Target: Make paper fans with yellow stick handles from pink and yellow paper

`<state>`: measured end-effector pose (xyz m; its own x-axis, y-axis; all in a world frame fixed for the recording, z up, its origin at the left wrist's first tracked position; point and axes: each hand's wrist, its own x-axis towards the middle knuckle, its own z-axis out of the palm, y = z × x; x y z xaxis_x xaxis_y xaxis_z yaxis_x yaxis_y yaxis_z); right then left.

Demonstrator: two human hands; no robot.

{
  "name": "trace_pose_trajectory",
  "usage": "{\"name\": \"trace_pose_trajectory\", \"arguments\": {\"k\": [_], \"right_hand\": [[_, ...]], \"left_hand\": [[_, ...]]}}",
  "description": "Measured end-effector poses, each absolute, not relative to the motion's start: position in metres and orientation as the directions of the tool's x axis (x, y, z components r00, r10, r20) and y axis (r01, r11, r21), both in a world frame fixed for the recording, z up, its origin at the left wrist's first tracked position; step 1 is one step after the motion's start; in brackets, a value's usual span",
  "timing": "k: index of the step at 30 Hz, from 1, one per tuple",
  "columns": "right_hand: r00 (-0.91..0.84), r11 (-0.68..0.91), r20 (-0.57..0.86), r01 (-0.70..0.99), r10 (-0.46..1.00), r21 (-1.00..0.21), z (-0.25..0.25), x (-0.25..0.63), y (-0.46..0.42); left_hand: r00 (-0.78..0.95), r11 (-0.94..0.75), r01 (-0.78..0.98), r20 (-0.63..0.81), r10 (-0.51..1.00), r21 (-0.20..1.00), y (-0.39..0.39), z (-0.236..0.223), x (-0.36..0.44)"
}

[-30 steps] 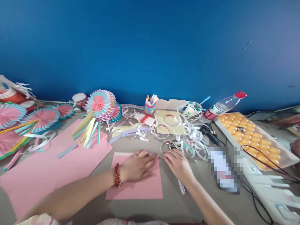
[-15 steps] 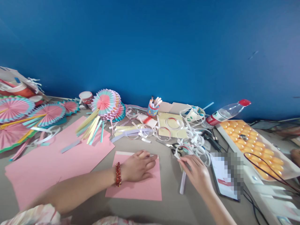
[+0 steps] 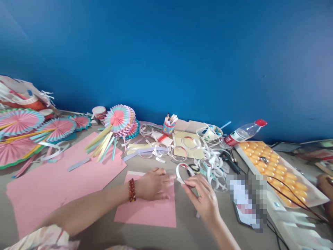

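My left hand (image 3: 153,184), with a beaded bracelet on the wrist, lies spread on a square sheet of pink paper (image 3: 145,217). A white strip (image 3: 136,173) runs along the far edge of that sheet, partly hidden under my fingers. My right hand (image 3: 202,198) is closed in a pinch on a thin roll of white tape (image 3: 180,172), held upright just right of the sheet's far corner. Behind it are black-handled scissors (image 3: 194,169), partly covered by the roll and my fingers.
Larger pink sheets (image 3: 59,180) lie at left, beside folded paper fans (image 3: 118,118). Curled white strips (image 3: 214,163) and more tape rolls (image 3: 178,152) cover the back. A bottle (image 3: 244,133), a phone (image 3: 246,205) and a tray of yellow domes (image 3: 273,166) stand at right.
My right hand has moved left from the pile of curled strips, bringing the tape roll to the sheet's far right corner. My left hand stays on the pink paper, its fingers slightly shifted.
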<state>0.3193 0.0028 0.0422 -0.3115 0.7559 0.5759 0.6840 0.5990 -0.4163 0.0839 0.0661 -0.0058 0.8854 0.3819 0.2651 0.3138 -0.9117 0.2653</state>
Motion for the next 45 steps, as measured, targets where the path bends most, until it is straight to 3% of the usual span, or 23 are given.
{"name": "trace_pose_trajectory", "arguments": {"k": [4,6,11,16,22,26,29,33,36,40,45], "right_hand": [[-0.362,0.638,0.631,0.717,0.686,-0.282,0.054,0.309,-0.006],[-0.365,0.637,0.64,0.726,0.676,-0.259,0.057,0.302,-0.009],[-0.397,0.649,0.625,0.722,0.672,-0.238,0.065,0.284,-0.01],[-0.428,0.685,0.662,0.705,0.616,-0.182,0.075,0.272,-0.011],[-0.445,0.703,0.647,0.681,0.619,-0.204,0.072,0.267,-0.013],[-0.41,0.684,0.624,0.67,0.665,-0.288,0.068,0.265,-0.013],[-0.331,0.605,0.535,0.626,0.778,-0.492,0.067,0.262,-0.015],[-0.3,0.384,0.266,0.467,0.916,-0.796,0.069,0.256,-0.022],[-0.381,0.206,0.068,0.335,0.922,-0.92,0.073,0.254,-0.026],[-0.407,0.107,-0.045,0.343,0.913,-0.933,0.081,0.265,-0.025],[-0.349,0.195,-0.029,0.59,0.937,-0.783,0.088,0.298,-0.025]], "left_hand": [[0.633,-0.738,0.374,0.428,0.646,0.562,0.064,0.02,0.076],[0.532,-0.684,0.332,0.47,0.704,0.65,0.056,0.039,0.071],[0.504,-0.643,0.31,0.453,0.736,0.7,0.034,0.068,0.062],[0.48,-0.568,0.361,0.375,0.793,0.74,0.026,0.069,0.057],[0.506,-0.524,0.32,0.325,0.799,0.789,0.026,0.073,0.054],[0.506,-0.508,0.282,0.324,0.799,0.814,0.022,0.075,0.054],[0.516,-0.482,0.265,0.3,0.802,0.835,0.017,0.083,0.05],[0.552,-0.354,0.291,0.147,0.821,0.889,0.017,0.103,0.035],[0.582,-0.221,0.303,0.003,0.813,0.927,0.023,0.118,0.019],[0.531,-0.137,0.319,-0.057,0.846,0.938,0.027,0.125,-0.005],[0.401,-0.057,0.315,-0.079,0.913,0.947,0.018,0.113,-0.033]]}}
